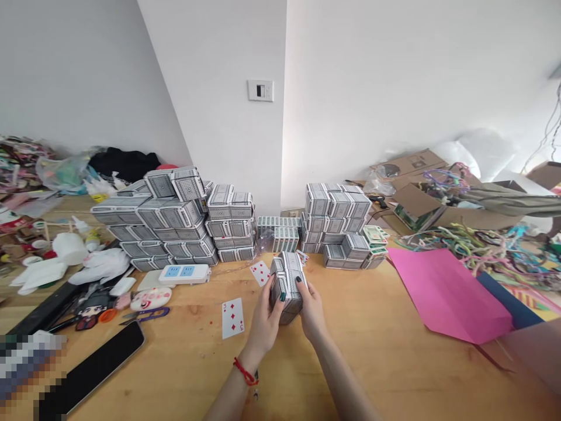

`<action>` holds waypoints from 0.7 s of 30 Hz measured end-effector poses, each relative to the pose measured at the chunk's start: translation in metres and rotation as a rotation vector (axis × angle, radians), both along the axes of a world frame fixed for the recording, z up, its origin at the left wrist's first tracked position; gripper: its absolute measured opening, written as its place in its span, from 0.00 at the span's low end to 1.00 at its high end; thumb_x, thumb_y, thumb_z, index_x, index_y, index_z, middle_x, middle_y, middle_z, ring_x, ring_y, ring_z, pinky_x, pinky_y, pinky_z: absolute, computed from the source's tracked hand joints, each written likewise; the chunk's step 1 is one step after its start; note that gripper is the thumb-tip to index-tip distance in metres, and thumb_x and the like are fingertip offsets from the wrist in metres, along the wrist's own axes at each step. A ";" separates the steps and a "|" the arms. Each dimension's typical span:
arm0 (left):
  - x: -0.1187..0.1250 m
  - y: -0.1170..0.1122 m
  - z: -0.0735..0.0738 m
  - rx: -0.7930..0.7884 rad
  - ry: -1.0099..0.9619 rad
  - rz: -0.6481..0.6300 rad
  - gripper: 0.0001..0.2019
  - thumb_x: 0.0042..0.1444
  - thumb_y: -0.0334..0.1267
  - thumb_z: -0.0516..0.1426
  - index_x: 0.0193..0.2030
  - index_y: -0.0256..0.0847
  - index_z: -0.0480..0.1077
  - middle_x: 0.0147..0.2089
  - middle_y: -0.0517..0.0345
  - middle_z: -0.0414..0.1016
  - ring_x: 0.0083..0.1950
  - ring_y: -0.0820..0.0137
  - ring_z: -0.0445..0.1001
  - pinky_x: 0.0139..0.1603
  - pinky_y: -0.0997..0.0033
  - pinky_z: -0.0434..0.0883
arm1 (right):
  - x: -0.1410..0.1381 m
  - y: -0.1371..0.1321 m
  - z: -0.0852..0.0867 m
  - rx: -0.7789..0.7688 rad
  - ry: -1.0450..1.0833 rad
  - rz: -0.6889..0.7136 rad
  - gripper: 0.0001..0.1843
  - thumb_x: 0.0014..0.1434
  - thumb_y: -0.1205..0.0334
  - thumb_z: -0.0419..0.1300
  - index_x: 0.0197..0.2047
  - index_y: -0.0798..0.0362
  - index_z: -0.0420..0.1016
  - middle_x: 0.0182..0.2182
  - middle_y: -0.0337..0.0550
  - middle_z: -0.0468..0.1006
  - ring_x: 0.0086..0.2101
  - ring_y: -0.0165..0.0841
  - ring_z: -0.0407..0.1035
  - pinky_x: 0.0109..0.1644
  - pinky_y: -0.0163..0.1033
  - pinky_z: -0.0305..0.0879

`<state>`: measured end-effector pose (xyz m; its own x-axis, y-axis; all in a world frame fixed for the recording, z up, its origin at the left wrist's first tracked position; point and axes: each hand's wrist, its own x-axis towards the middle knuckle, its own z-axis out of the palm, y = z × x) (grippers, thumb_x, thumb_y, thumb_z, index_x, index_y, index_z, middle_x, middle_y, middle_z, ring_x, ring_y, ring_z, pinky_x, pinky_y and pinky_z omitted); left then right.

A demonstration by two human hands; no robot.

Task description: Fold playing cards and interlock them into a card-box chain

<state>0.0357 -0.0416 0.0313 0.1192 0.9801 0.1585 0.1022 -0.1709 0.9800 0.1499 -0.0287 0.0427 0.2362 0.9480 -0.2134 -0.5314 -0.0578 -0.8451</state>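
Between both hands I grip a block made of grey-backed playing cards (287, 275), tilted above the wooden table (193, 374). My left hand (265, 313) is closed on its left side, the thumb with dark nail polish pressing the near face. On the right side my right hand (313, 310) is closed on the same block, thumb near the top. A red bracelet circles my left wrist. Just left of my hands lies a three of diamonds card (232, 318), face up. Another diamonds card (260, 273) lies behind it, partly hidden by the block.
Stacked card blocks (175, 216) rise at the back left, with another stack (335, 216) at the back right. A power strip (184, 273), scissors (146, 314) and a black phone (94, 368) lie left. Pink paper (447, 292) and tangled cords (464, 248) occupy the right.
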 end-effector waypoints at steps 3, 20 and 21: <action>-0.001 0.000 0.000 -0.012 0.006 0.010 0.25 0.57 0.44 0.48 0.61 0.48 0.48 0.64 0.54 0.51 0.64 0.64 0.50 0.62 0.59 0.51 | 0.000 0.000 0.000 0.003 -0.001 0.018 0.17 0.45 0.53 0.61 0.37 0.55 0.74 0.35 0.43 0.78 0.34 0.37 0.71 0.38 0.37 0.65; 0.002 0.001 -0.006 0.005 0.026 0.040 0.25 0.58 0.43 0.47 0.61 0.47 0.47 0.65 0.51 0.49 0.65 0.64 0.48 0.63 0.55 0.50 | 0.000 -0.002 -0.001 0.018 0.024 0.023 0.17 0.46 0.54 0.60 0.37 0.55 0.73 0.35 0.44 0.78 0.35 0.38 0.71 0.39 0.39 0.65; 0.003 0.000 -0.006 0.003 0.022 0.040 0.25 0.58 0.43 0.47 0.61 0.47 0.46 0.65 0.52 0.49 0.65 0.64 0.48 0.63 0.55 0.49 | -0.001 -0.002 0.000 0.015 0.017 0.014 0.17 0.46 0.54 0.60 0.37 0.56 0.73 0.35 0.45 0.78 0.35 0.38 0.71 0.39 0.39 0.65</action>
<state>0.0385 -0.0412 0.0256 0.0838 0.9837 0.1594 0.1310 -0.1694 0.9768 0.1491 -0.0303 0.0422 0.2193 0.9543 -0.2032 -0.5446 -0.0531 -0.8370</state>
